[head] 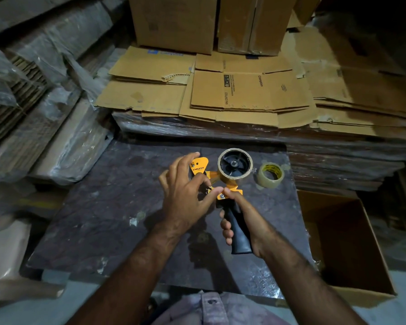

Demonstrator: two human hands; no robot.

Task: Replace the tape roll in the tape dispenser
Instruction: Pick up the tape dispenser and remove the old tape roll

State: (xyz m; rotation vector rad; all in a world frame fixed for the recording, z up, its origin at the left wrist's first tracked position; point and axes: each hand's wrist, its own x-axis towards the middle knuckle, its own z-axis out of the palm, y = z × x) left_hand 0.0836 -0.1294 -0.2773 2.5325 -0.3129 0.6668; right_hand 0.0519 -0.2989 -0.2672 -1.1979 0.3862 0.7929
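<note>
Your right hand point(242, 221) grips the orange tape dispenser point(223, 181) by its handle above the dark table point(103, 231); your left hand point(185, 191) pinches its front end. A clear tape roll point(271, 175) lies just right of it. The open cardboard box point(347, 242) beside the table shows nothing inside.

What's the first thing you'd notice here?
The orange tape dispenser in the middle, above the dark table: the right hand grips its black handle and the left hand holds its front. A loose tape roll lies to its right.
</note>
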